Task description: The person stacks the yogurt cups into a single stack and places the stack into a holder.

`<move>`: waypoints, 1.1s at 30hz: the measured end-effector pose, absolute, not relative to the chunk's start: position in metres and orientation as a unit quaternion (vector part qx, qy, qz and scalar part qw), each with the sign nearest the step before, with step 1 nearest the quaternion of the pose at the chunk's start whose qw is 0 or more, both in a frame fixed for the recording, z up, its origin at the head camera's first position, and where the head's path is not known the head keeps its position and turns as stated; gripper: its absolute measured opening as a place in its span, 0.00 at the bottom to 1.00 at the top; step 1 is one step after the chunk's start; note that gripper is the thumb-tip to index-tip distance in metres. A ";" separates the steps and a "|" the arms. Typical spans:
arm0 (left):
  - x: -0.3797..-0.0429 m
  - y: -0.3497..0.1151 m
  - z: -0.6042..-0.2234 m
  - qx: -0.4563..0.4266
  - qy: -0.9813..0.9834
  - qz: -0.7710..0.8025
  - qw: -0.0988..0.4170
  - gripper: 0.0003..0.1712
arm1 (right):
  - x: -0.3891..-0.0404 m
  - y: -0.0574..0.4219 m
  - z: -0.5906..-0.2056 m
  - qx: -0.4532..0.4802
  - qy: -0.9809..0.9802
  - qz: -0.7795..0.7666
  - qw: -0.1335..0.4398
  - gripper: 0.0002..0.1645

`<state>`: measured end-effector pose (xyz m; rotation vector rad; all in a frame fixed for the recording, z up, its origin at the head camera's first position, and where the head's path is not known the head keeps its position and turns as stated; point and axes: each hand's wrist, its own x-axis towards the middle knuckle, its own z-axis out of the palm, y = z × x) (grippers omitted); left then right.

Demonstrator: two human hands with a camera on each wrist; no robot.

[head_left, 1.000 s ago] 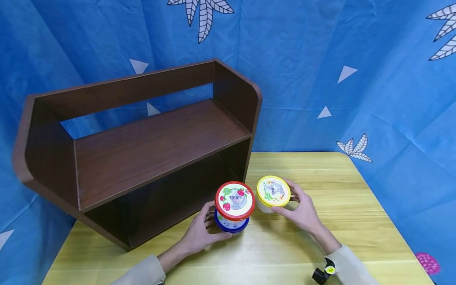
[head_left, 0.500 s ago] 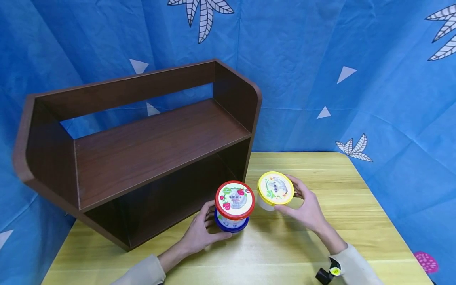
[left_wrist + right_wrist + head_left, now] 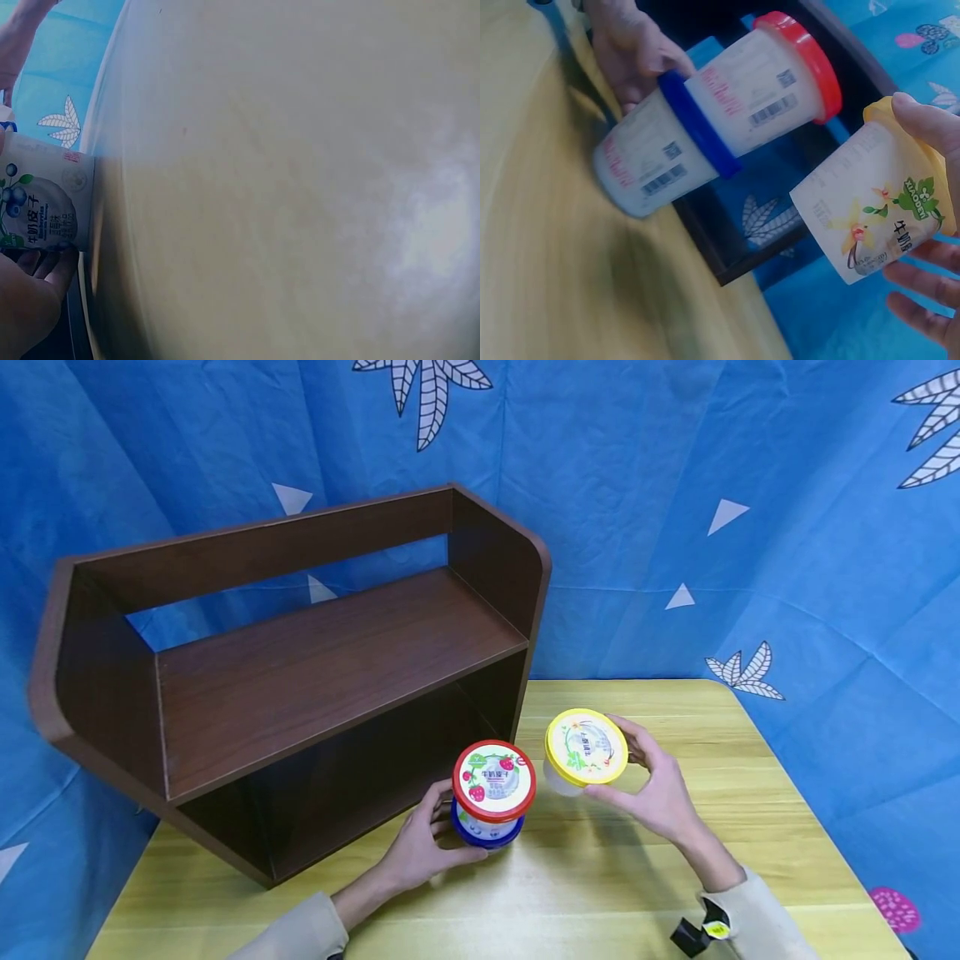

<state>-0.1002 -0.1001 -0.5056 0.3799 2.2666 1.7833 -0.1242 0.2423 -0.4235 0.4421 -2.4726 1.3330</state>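
Two white tubs stand in a stack on the table, in front of the shelf's right end. The red-lidded tub [image 3: 495,781], with strawberries on its lid, sits on the blue-lidded tub [image 3: 649,161]. My left hand [image 3: 420,852] holds the lower tub from the left; blueberries are printed on this blue-lidded tub [image 3: 45,199] in the left wrist view. Right of the stack, my right hand [image 3: 660,793] grips a yellow-lidded tub [image 3: 587,747] between thumb and fingers, raised off the table. A flower is printed on the side of this yellow-lidded tub [image 3: 877,202].
A dark brown two-level shelf [image 3: 337,668] takes up the left and back of the light wooden table [image 3: 675,718]. Blue patterned cloth [image 3: 630,527] hangs behind and to the right. A small black device [image 3: 693,935] is strapped at the right sleeve.
My right hand has lifted the yellow-lidded tub and carried it slightly right and away from the stack. The left hand and the two stacked tubs have hardly moved.
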 end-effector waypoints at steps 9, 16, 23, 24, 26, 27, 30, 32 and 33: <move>-0.102 -0.100 -0.506 0.121 0.775 0.609 0.118 0.52 | -0.123 0.246 -0.407 0.171 -0.848 0.475 0.160 0.58; -0.101 -0.102 -0.508 0.130 0.769 0.614 0.124 0.49 | -0.124 0.244 -0.397 0.204 -0.839 0.477 0.165 0.60; -0.100 -0.101 -0.507 0.122 0.772 0.612 0.122 0.51 | -0.124 0.243 -0.387 0.222 -0.836 0.474 0.164 0.61; -0.100 -0.100 -0.506 0.122 0.772 0.612 0.122 0.51 | -0.124 0.243 -0.385 0.223 -0.836 0.475 0.164 0.61; -0.100 -0.100 -0.506 0.121 0.771 0.613 0.123 0.52 | -0.124 0.242 -0.383 0.227 -0.834 0.476 0.164 0.61; -0.100 -0.100 -0.506 0.121 0.771 0.613 0.123 0.52 | -0.125 0.241 -0.381 0.229 -0.832 0.478 0.163 0.61; -0.100 -0.100 -0.506 0.123 0.770 0.613 0.126 0.52 | -0.125 0.239 -0.376 0.235 -0.828 0.484 0.160 0.62; -0.100 -0.100 -0.507 0.127 0.770 0.613 0.125 0.52 | -0.125 0.237 -0.373 0.240 -0.826 0.485 0.159 0.62; -0.100 -0.100 -0.507 0.129 0.769 0.614 0.125 0.52 | -0.125 0.236 -0.372 0.242 -0.825 0.486 0.158 0.62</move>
